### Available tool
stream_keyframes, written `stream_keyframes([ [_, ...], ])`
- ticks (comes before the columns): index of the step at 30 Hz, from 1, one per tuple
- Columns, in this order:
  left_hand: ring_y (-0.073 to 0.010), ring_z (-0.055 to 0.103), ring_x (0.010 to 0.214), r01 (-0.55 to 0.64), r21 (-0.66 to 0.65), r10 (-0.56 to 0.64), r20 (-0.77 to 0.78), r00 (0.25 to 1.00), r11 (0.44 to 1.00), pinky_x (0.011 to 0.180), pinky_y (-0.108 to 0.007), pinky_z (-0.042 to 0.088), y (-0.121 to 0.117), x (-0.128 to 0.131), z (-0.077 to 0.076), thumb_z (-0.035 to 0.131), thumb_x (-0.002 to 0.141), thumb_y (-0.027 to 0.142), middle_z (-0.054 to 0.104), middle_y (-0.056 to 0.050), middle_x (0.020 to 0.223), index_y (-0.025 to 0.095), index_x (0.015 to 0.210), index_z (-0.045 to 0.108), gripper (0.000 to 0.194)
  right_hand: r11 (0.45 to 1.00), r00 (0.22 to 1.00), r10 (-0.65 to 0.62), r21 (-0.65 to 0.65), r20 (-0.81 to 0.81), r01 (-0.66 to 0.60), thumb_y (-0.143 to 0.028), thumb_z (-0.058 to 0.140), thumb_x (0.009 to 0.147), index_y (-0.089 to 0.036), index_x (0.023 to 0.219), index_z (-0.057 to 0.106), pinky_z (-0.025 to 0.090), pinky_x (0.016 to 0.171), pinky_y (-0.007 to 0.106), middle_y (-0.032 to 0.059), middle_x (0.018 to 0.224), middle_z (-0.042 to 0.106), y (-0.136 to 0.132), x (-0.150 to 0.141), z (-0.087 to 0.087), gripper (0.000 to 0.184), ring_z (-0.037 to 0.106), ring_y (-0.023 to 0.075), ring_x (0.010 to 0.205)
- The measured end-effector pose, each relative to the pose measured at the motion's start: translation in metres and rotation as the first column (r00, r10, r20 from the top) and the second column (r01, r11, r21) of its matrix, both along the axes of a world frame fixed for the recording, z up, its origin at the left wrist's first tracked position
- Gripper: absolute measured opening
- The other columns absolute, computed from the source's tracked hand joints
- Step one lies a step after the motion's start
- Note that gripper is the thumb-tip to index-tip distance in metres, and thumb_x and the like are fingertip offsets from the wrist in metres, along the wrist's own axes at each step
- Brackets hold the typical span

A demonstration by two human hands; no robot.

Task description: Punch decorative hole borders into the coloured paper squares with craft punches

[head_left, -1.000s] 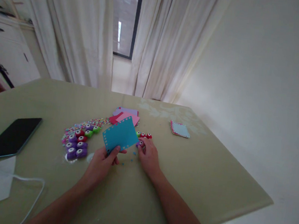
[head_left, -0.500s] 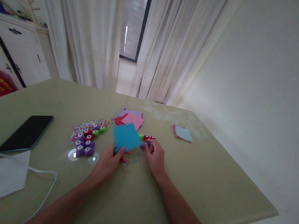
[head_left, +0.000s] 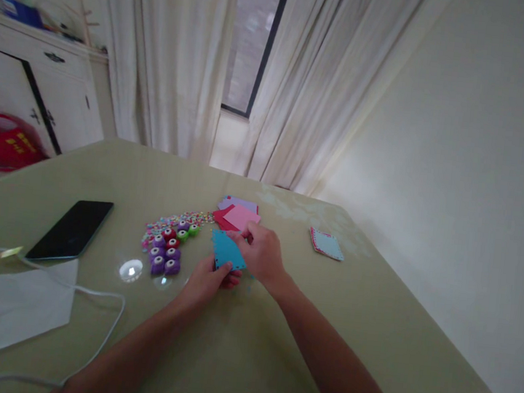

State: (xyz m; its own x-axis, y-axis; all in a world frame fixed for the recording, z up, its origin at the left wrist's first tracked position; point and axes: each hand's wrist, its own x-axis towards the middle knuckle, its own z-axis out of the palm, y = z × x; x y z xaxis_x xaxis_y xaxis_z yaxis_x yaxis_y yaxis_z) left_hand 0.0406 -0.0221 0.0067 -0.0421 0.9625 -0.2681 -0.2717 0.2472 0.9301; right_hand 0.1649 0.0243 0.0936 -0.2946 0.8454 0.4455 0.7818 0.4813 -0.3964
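My left hand [head_left: 211,278] grips the lower left corner of a square blue paper card [head_left: 227,252], thumb on top and fingers beneath. Small holes run along the card's edges. My right hand [head_left: 261,252] reaches over the card's upper right side, its thumb and fingertips pinched at the top edge. That hand hides the far right part of the card and the table behind it. Left of the card stand several small purple, red and green craft punches [head_left: 172,254] with eye-like round tops. Tiny blue paper bits lie under the card.
Behind the card lie pink [head_left: 243,217], red and lilac paper squares. Colourful confetti [head_left: 161,229] spreads behind the punches. A stack of edge-punched cards [head_left: 326,244] sits to the right. At left are a black tablet [head_left: 72,229], white paper [head_left: 14,312] and a white cable [head_left: 111,296].
My right hand has left a purple punch on the table and moved up and left to the card's top edge. My left hand keeps hold of the card. The view has shifted slightly.
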Motion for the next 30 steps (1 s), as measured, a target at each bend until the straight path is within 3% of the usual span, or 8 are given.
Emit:
stream_keyframes([
  [2,-0.0173,0.074,0.057,-0.005,-0.034,0.006,0.03,1.0,0.999,0.058,-0.027,0.061,0.0,0.001,0.0,0.076,0.085,0.018,0.081,-0.007,0.072,0.015,0.084,0.069,0.008,0.999,0.986,0.025,-0.045,0.163,-0.018,-0.046,0.074,0.097,-0.018,0.078,0.069,0.035,0.063,0.026,0.0016,0.074,0.073,0.011,-0.018,0.014,0.034,0.061,0.0147,0.068],
  [4,-0.0173,0.074,0.054,-0.008,-0.064,0.012,0.058,0.998,0.998,0.056,-0.026,0.061,-0.001,0.003,0.002,0.075,0.086,0.014,0.079,-0.006,0.068,0.016,0.081,0.067,0.009,0.988,0.925,0.117,-0.14,0.361,-0.07,-0.045,0.068,0.102,-0.018,0.087,0.074,0.04,0.066,0.027,0.0056,0.086,0.079,0.021,-0.035,0.024,0.031,0.069,0.0181,0.079],
  [8,-0.0171,0.074,0.054,-0.022,-0.111,0.033,0.102,0.994,0.994,0.055,-0.026,0.061,-0.004,0.004,0.007,0.075,0.087,0.012,0.079,-0.006,0.068,0.016,0.081,0.067,0.01,0.958,0.771,0.25,-0.266,0.586,-0.109,-0.027,0.06,0.104,-0.017,0.105,0.079,0.052,0.077,0.03,0.0138,0.111,0.081,0.036,-0.066,0.025,0.022,0.076,0.0255,0.1],
  [11,-0.0164,0.072,0.052,-0.028,-0.131,0.045,0.127,0.991,0.991,0.055,-0.026,0.061,-0.006,0.004,0.011,0.072,0.088,0.011,0.078,-0.007,0.068,0.015,0.08,0.067,0.011,0.955,0.753,0.269,-0.27,0.601,-0.125,-0.014,0.058,0.098,-0.017,0.115,0.079,0.057,0.086,0.033,0.0158,0.12,0.08,0.046,-0.086,0.015,0.027,0.076,0.0283,0.11],
  [18,-0.0165,0.073,0.057,-0.026,-0.117,0.05,0.204,0.978,0.993,0.058,-0.026,0.061,-0.007,0.004,0.005,0.08,0.083,0.021,0.079,-0.008,0.071,0.014,0.083,0.07,0.012,0.956,0.745,0.258,-0.276,0.615,-0.103,-0.012,0.057,0.097,-0.017,0.12,0.077,0.061,0.092,0.037,0.0173,0.125,0.078,0.063,-0.115,-0.002,0.031,0.075,0.0302,0.117],
  [24,-0.0214,0.076,0.067,-0.015,-0.062,0.031,0.269,0.963,0.998,0.065,-0.032,0.063,-0.007,0.006,-0.005,0.091,0.071,0.032,0.08,-0.009,0.079,0.014,0.092,0.073,0.033,0.956,0.756,0.246,-0.281,0.607,-0.086,-0.009,0.057,0.096,-0.015,0.126,0.074,0.063,0.088,0.038,0.0175,0.12,0.08,0.052,-0.125,-0.012,0.035,0.077,0.0305,0.113],
  [30,-0.0239,0.076,0.072,-0.05,-0.058,0.065,0.285,0.956,0.997,0.057,-0.029,0.057,-0.001,0.01,-0.017,0.087,0.07,0.025,0.081,-0.007,0.082,0.017,0.098,0.073,0.032,0.973,0.794,0.191,-0.216,0.577,-0.078,-0.008,0.051,0.1,-0.012,0.118,0.077,0.063,0.089,0.041,0.0203,0.116,0.08,0.044,-0.127,-0.026,0.032,0.078,0.0324,0.11],
])
